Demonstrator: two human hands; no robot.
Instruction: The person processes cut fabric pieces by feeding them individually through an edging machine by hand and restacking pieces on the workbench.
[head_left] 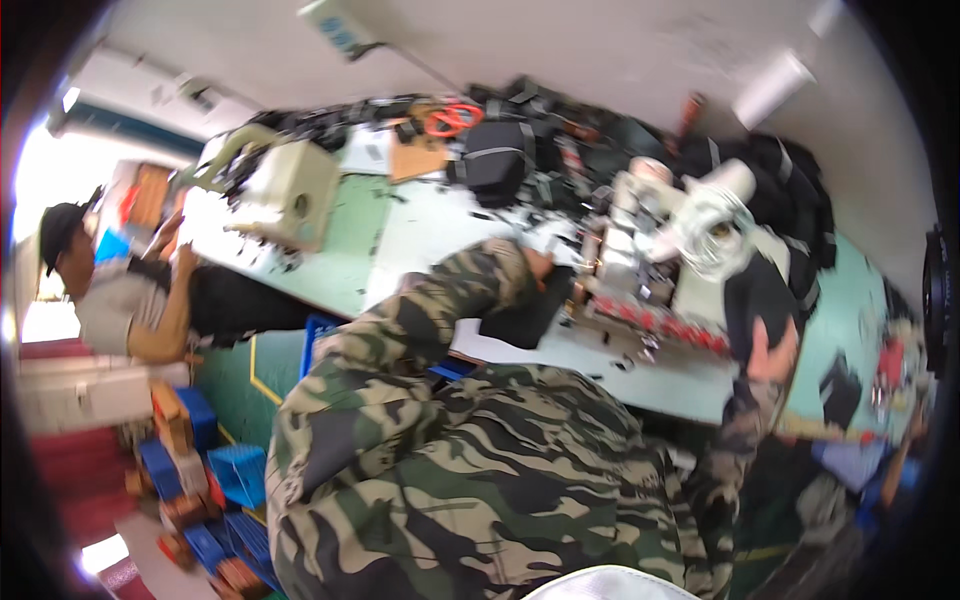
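A sewing machine (640, 285) with a pale body, metal parts and a row of red pieces along its front stands on the table before me. My left hand (538, 264) is at the upper edge of a dark cloth piece (525, 315) lying left of the machine; blur and the sleeve hide its fingers. On the machine's right side my right hand (774, 352) grips a black cloth piece (757, 297) at its lower end, thumb against it. Camouflage sleeves cover both my arms.
Black bundles (495, 160) and an orange cord (453, 119) line the table's back. Another machine (290, 195) stands to the left, where a person (130, 290) sits. Blue bins (238, 474) are stacked on the floor at left. A second green-topped table (835, 330) adjoins at right.
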